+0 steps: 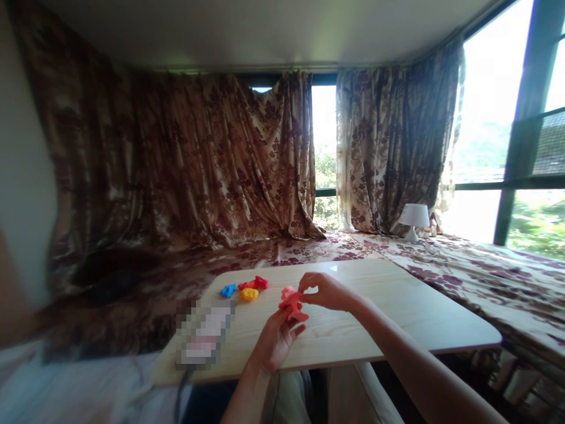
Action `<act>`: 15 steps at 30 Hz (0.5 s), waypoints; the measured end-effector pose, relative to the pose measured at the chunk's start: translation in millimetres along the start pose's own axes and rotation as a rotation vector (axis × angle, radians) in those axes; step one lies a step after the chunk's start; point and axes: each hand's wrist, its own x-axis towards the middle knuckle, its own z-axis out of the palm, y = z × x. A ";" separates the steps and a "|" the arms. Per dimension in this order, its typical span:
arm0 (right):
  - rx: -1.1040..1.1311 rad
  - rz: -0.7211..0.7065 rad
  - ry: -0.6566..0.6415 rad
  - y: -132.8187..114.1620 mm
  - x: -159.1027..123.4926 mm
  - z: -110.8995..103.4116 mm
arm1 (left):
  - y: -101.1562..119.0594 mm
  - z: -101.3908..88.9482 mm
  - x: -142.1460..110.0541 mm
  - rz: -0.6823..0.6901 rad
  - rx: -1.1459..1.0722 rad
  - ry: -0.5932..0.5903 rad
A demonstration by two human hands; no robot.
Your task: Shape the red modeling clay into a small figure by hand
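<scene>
Above the light wooden table, my left hand grips a coral-pink piece from below. Irregular and knobbly, it has a rounded top and a flared lower end; its exact kind is unclear. The fingertips of my right hand pinch its upper right side, so both hands are on it. Left of my hands, small crumpled-looking lumps lie close together on the table: a blue lump, a red lump and a yellow lump. Their material cannot be told from here.
A pixelated flat device with a cable lies at the left of the small table. My legs are under its near edge. Behind are a patterned cloth-covered ledge, a white lamp, curtains and windows.
</scene>
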 end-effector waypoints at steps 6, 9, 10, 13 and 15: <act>0.012 -0.030 0.028 -1.5 0.0 0.5 | -0.3 -2.3 0.8 -0.001 -0.038 -0.004; -0.024 -0.005 0.053 -2.9 -1.0 1.0 | -0.3 -2.2 1.4 -0.010 -0.054 -0.011; -0.035 -0.013 0.063 -3.3 -0.9 1.6 | -0.3 -2.3 1.5 -0.012 -0.049 -0.012; -0.021 -0.049 0.074 -3.3 0.0 3.4 | -0.6 -3.5 1.6 -0.013 -0.051 -0.016; 0.029 -0.037 0.081 -1.6 0.2 3.8 | -0.3 -5.0 1.2 -0.017 -0.088 -0.026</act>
